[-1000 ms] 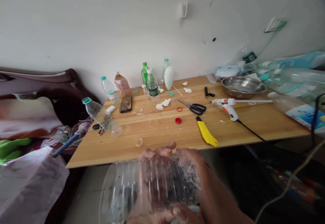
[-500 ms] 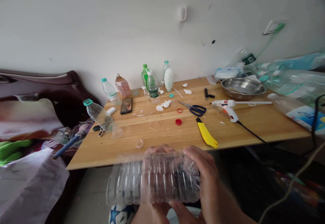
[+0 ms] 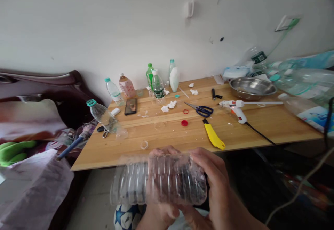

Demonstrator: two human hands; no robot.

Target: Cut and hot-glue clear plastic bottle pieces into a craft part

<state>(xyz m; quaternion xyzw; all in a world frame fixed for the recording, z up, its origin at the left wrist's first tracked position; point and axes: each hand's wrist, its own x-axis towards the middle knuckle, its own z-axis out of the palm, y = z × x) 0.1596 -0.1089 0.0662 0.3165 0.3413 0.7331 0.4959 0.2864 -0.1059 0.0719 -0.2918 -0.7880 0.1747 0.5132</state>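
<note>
Both my hands hold a clear ribbed piece of cut plastic bottle (image 3: 135,181) lying sideways, in front of the near edge of the wooden table (image 3: 242,132). My left hand (image 3: 159,207) is wrapped round its middle from below, with fingertips showing over the top. My right hand (image 3: 214,181) grips its right end, fingers curled over it. On the table just beyond lie a yellow utility knife (image 3: 214,136), blue-handled scissors (image 3: 200,109), a white glue gun (image 3: 236,109) and a red cap (image 3: 184,122).
Several plastic bottles (image 3: 157,86) stand at the table's back; another bottle (image 3: 103,117) lies at its left edge. A steel bowl (image 3: 252,88) and large clear bottles (image 3: 300,80) sit at the right. A dark headboard (image 3: 52,84) and a plastic bag (image 3: 33,191) are at the left. A cable (image 3: 297,185) hangs at the right.
The bottle piece has risen a little and turned more level. My right hand has shifted from behind it to gripping its right end. The view moved slightly.
</note>
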